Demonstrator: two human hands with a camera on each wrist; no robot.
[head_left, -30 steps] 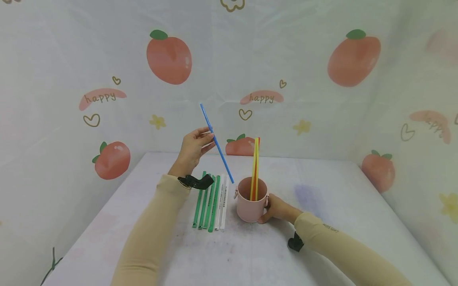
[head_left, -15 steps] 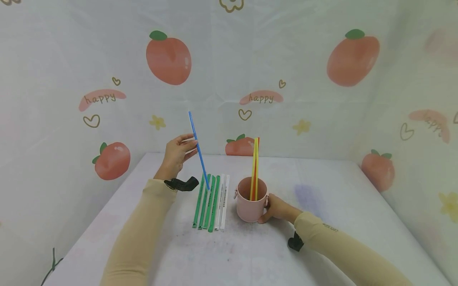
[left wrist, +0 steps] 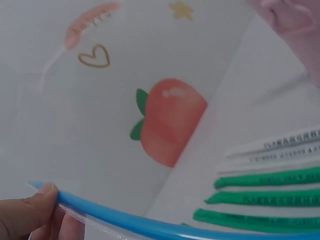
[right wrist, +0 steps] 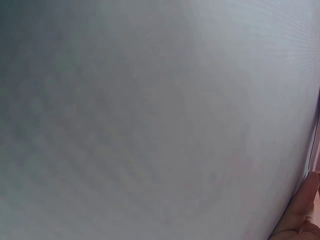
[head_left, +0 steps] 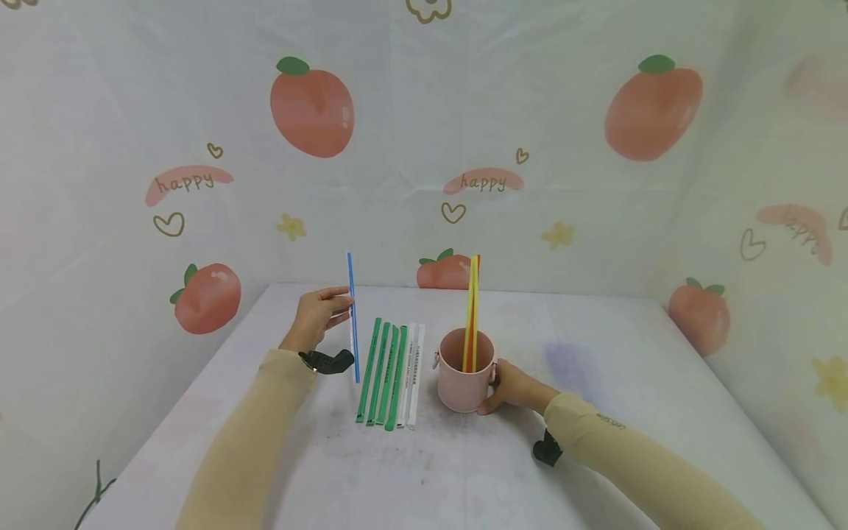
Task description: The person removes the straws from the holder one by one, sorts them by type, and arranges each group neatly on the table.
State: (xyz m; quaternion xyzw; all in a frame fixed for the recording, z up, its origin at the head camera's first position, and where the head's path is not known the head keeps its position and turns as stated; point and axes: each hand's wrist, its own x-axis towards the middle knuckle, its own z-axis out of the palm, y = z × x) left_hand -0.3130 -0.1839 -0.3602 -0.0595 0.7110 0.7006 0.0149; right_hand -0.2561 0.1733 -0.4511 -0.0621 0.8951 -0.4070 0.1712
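My left hand [head_left: 316,315] pinches a blue straw [head_left: 354,338] between thumb and fingers, to the left of the row of wrapped straws. The straw stands nearly upright; clear film shows along it in the left wrist view. Its lower end hangs beside the leftmost green-wrapped straw [head_left: 368,372]. At the middle of the table stands a small pink bucket [head_left: 457,394] with side rings, held at its right side by my right hand [head_left: 515,386]. Yellow straws [head_left: 470,316] and a red one lean upright inside it. Only some fingers [right wrist: 300,207] appear in the right wrist view.
Several green-wrapped straws and white-wrapped straws [head_left: 415,375] lie side by side on the white table [head_left: 424,478], left of the bucket. A fruit-printed curtain [head_left: 397,132] rises behind and at the sides.
My left hand has moved left and down with the blue straw, from beside the bucket across the wrapped row to its left. The straw is more upright. My right hand and the bucket stay put.
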